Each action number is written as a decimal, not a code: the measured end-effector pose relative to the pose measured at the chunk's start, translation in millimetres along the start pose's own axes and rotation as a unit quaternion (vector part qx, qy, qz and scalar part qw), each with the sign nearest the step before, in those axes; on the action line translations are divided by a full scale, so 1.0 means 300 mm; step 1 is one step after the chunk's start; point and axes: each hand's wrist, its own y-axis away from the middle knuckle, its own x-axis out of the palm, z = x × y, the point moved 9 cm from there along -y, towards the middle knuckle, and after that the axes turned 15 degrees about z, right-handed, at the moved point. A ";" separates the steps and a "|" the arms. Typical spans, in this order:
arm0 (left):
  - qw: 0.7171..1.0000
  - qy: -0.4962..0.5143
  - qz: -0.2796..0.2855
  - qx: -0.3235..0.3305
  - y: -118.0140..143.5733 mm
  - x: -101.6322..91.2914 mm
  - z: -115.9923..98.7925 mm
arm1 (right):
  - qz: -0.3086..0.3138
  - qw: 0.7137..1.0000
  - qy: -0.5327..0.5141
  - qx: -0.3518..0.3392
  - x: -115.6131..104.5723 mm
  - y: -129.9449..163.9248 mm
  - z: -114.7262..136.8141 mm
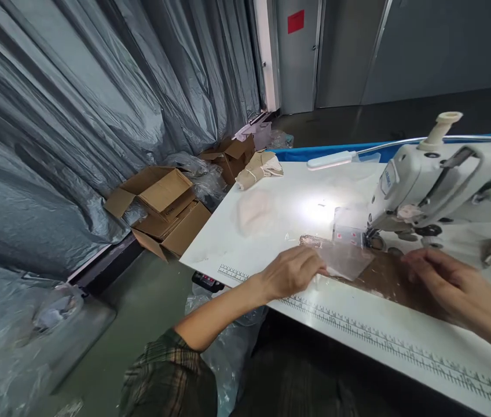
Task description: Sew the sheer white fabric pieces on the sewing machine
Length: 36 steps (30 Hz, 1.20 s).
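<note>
At the left end of a thin, see-through brown fabric (391,281), my left hand (293,271) is closed, its fingertips pinching the near edge. A paler, clear-looking part of the sheet (343,259) spreads between that hand and the sewing machine (428,179). My right hand (445,281) is on the fabric's right part, just in front of the needle area, thumb and fingers bent together on it. The presser foot (371,237) stands close to the fabric's far edge; whether it presses on it I cannot tell.
A printed ruler (350,325) runs along the front edge of the white table (215,237). A tied beige cloth bundle (258,169) and a white-handled tool (331,160) lie toward the back. Cardboard boxes (162,194) and plastic bags stand on the floor at left.
</note>
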 end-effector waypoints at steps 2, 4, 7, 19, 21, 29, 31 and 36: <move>0.997 -0.027 -0.004 0.067 0.002 0.015 -0.094 | 0.027 0.999 -0.028 -0.010 0.009 0.020 -0.008; 0.989 -0.067 0.011 0.130 0.000 0.048 -0.188 | 0.028 0.997 -0.069 0.002 0.013 0.042 -0.019; 0.979 -0.078 0.051 0.179 -0.004 0.088 -0.270 | -0.053 0.981 -0.183 0.046 -0.037 0.079 -0.068; 0.975 0.179 0.122 -0.041 -0.232 0.082 0.049 | -0.122 0.939 -0.321 0.035 -0.089 0.184 -0.084; 0.970 0.178 0.147 -0.080 -0.260 0.129 0.073 | -0.082 0.954 -0.287 0.011 -0.053 0.175 -0.073; 0.955 0.264 0.132 -0.044 -0.259 0.131 0.061 | 0.067 0.994 -0.058 -0.065 0.079 0.087 0.047; 0.951 0.274 0.131 -0.054 -0.257 0.129 0.081 | 0.105 0.992 0.001 -0.074 0.119 0.046 0.095; 0.957 0.272 0.093 -0.032 -0.281 0.113 0.139 | 0.104 0.993 0.038 -0.035 0.152 -0.019 0.128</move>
